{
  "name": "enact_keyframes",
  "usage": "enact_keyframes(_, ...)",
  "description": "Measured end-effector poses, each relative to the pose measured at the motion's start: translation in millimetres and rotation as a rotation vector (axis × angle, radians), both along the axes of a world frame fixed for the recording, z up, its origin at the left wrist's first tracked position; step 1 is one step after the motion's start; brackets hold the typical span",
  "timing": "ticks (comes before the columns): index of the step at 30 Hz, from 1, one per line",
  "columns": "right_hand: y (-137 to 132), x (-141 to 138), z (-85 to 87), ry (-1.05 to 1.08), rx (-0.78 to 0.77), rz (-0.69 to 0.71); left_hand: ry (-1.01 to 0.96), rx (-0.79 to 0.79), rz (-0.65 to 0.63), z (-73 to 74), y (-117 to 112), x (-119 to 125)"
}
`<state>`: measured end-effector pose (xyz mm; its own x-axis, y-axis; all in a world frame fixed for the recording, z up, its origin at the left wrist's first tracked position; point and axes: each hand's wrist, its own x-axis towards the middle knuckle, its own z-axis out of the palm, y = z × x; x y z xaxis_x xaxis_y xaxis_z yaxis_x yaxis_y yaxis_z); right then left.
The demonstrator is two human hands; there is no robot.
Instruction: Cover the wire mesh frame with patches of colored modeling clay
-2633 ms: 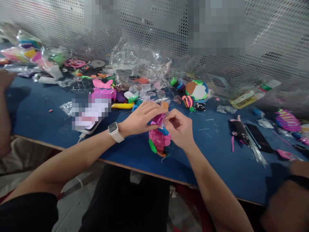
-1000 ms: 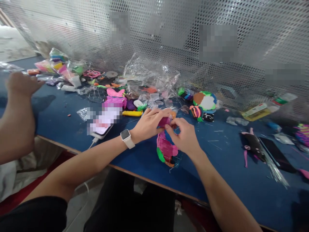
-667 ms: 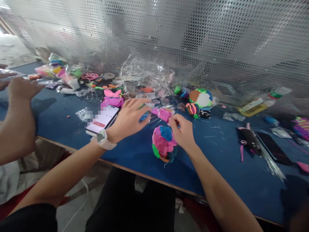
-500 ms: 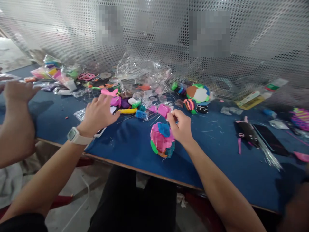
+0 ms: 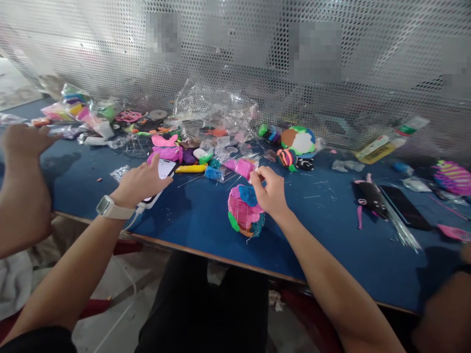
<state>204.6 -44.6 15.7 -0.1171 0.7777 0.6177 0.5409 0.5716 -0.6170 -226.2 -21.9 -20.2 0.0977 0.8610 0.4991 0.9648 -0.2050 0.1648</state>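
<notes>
My left hand [image 5: 138,185], with a pale watch at the wrist, is over a white phone [image 5: 166,169] with a lit screen; its thumb and a finger stretch apart. My right hand [image 5: 271,190] is closed in a pinch at the upper right edge of a rounded, hollow clay-covered piece [image 5: 246,212] in pink, blue, green and teal, with thin strands on it. What the fingertips hold is hidden. Just beyond them lies pink clay in clear film [image 5: 244,168]. A yellow craft knife [image 5: 191,168] and a blue clay lump [image 5: 214,173] lie between the hands.
Bagged clay and clear wrap [image 5: 217,105] lie along the perforated metal screen [image 5: 235,49]. A black clay figure [image 5: 370,200], wire bundle [image 5: 403,230] and dark phone [image 5: 405,207] are at right. Another person's arm [image 5: 24,186] is at left, another's [image 5: 447,309] at right.
My left hand has come down and back over the phone, its fingers less spread. My right hand keeps its pinch by the clay piece. The view has shifted slightly.
</notes>
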Motion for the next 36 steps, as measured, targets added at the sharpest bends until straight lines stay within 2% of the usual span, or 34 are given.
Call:
enact_keyframes(3, -0.2, -1.3, 1.3, 0.094, -0.055, 0.014, -0.002, -0.009, -0.007, 17.6, -5.5, 20.9)
enact_keyframes(5, 0.9, -1.5, 2.2, 0.175, -0.113, 0.030, 0.049, 0.007, -0.085, 37.7, -7.7, 54.8)
enact_keyframes(6, 2.1, -1.1, 2.5, 0.207, -0.140, 0.040, 0.072, 0.004, -0.199, 48.7, -7.4, 77.1)
enact_keyframes(9, 7.3, 2.6, 1.9, 0.230, -0.187, 0.072, 0.018, -0.012, -0.663, 75.5, 0.8, 152.5)
enact_keyframes(11, 10.9, 6.4, 0.8, 0.199, -0.184, 0.080, -0.019, 0.058, -0.787, 81.6, 10.5, 195.4)
enact_keyframes(14, 14.0, 11.7, -1.1, 0.141, -0.139, 0.052, -0.064, 0.104, -0.908, 70.6, 26.7, 229.0)
enact_keyframes(19, 13.0, 13.1, -4.7, 0.084, -0.158, 0.068, -0.262, 0.098, -1.025, 31.8, 41.1, 223.7)
enact_keyframes(22, 12.1, 11.4, -6.9, 0.104, -0.192, 0.087, -0.341, 0.067, -1.034, 18.3, 39.8, 220.8)
enact_keyframes(25, 11.9, 11.9, -7.0, 0.104, -0.146, 0.070, -0.311, 0.086, -1.049, 15.4, 38.9, 225.3)
enact_keyframes(29, 11.5, 13.6, -2.8, 0.018, -0.040, 0.054, -0.208, 0.212, -1.093, 20.7, 43.6, 225.2)
enact_keyframes(33, 12.5, 12.3, -0.4, -0.008, -0.067, 0.000, -0.094, 0.253, -1.083, 26.1, 47.0, 219.5)
enact_keyframes(36, 14.6, 12.0, -1.6, 0.042, -0.085, 0.027, -0.110, 0.286, -1.066, 24.5, 44.7, 221.2)
